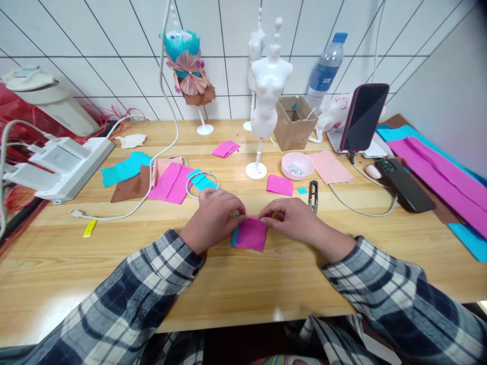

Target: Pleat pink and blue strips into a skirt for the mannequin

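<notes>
Between my hands a small square of magenta crepe paper lies on the wooden table, with a strip of blue crepe paper showing along its left side. My left hand pinches the top left corner. At the top right corner my right hand pinches the edge between thumb and forefinger. Black thread snips lie just beyond my right hand. A folded magenta piece and a tiny blue scrap rest close by. Past my left hand is a blue piece under a cable loop.
A bare white mannequin and a dressed mannequin stand at the back. A pink bowl of sequins, a cardboard box, a propped phone and a power bank are rightward. A power strip sits left, its white cable crossing the table.
</notes>
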Demonstrator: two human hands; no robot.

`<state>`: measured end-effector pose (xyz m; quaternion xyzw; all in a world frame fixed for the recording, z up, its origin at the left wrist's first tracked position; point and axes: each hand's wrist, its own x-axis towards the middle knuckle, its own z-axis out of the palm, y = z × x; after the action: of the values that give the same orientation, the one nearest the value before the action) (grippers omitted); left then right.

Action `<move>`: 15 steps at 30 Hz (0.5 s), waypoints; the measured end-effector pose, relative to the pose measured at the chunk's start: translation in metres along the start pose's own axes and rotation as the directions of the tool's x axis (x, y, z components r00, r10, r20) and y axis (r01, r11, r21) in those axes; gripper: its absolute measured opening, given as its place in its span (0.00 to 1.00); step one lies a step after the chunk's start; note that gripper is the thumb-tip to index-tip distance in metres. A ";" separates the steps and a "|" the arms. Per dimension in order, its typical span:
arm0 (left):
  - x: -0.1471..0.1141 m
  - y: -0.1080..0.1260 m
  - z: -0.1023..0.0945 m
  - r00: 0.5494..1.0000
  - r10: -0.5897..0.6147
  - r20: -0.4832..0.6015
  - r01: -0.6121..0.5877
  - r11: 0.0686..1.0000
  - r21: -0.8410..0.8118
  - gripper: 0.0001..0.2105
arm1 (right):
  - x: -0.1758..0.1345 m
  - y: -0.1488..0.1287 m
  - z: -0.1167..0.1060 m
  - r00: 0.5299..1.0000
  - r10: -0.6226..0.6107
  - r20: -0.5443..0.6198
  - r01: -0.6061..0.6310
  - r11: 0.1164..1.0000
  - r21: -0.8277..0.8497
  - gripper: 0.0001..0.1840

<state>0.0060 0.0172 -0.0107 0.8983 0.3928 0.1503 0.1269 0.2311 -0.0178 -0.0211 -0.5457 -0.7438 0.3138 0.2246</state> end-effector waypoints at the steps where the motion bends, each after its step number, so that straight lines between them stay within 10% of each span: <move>1: 0.000 0.000 0.000 1.000 -0.003 0.006 0.003 1.000 -0.007 0.07 | 0.000 0.001 0.001 1.000 0.008 0.009 -0.008 1.000 0.013 0.06; 8: -0.003 -0.001 -0.002 0.999 -0.021 0.044 0.028 0.988 -0.153 0.18 | -0.003 -0.004 -0.006 0.988 -0.146 -0.060 0.133 0.975 -0.177 0.06; 15: -0.002 0.003 -0.012 0.999 -0.020 -0.026 0.014 0.977 -0.214 0.07 | -0.016 -0.009 -0.008 0.894 -0.428 -0.130 0.334 0.833 -0.441 0.10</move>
<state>0.0024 0.0149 0.0007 0.8739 0.3837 0.2029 0.2186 0.2354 -0.0327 -0.0089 -0.4518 -0.8567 0.0371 0.2462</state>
